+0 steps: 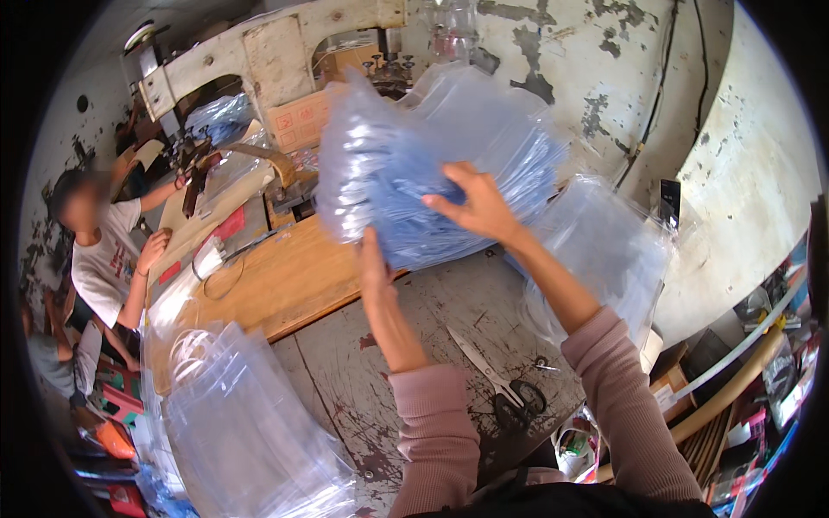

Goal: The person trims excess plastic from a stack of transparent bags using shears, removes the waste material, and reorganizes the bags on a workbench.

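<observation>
Hands are both seen on a thick stack of clear bluish plastic bags (432,164), which is held tilted above the far part of the worn grey worktable (345,371). Right hand (475,207) is laid over the face of the stack, fingers spread and curled onto it, thumb pointing left. Left hand (373,263) is pressed against the lower edge of the stack from beneath; its fingers are hidden behind the plastic, so their closure cannot be told, though a supporting grip appears likely. Black-handled scissors (505,393) are observed lying flat on the table between the two forearms. A second pile of clear bags (250,432) is noted at lower left, well apart. Another person in a white shirt (104,268) is seated at far left.
</observation>
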`<state>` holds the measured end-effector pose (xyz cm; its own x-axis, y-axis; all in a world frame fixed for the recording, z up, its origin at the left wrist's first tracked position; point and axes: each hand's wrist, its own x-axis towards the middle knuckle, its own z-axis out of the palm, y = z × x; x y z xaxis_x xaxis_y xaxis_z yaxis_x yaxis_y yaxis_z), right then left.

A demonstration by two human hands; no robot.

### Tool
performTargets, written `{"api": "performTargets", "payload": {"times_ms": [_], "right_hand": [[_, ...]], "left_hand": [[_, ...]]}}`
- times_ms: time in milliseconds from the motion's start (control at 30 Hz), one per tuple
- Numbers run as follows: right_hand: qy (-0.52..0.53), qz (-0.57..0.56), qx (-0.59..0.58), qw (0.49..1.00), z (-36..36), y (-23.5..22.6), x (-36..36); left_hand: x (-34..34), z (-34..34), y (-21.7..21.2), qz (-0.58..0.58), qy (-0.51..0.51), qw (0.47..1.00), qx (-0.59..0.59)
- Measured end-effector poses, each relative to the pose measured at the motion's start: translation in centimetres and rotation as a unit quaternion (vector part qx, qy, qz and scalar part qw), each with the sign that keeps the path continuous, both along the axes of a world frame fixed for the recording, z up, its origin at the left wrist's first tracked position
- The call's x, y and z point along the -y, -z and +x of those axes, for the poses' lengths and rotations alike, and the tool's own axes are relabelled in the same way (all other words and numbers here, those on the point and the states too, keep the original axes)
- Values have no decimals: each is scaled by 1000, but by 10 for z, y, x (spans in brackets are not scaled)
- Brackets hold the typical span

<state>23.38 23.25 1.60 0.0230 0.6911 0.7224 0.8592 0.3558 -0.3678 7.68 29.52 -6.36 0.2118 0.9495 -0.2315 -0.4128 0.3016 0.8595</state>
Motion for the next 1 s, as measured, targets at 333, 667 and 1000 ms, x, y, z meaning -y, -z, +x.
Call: {"api": "performTargets", "payload": {"times_ms": [333,667,1000], "right_hand": [[-134,51,-23,989,-114,14,-8],[-4,138,7,990,-186,16,41],[-37,-219,-802,554,-123,54,96]], "left_hand": [[1,-115,10,30,-106,992,58],[21,-172,14,48,-192,978,59],[18,-184,25,50,-208,976,40]]}}
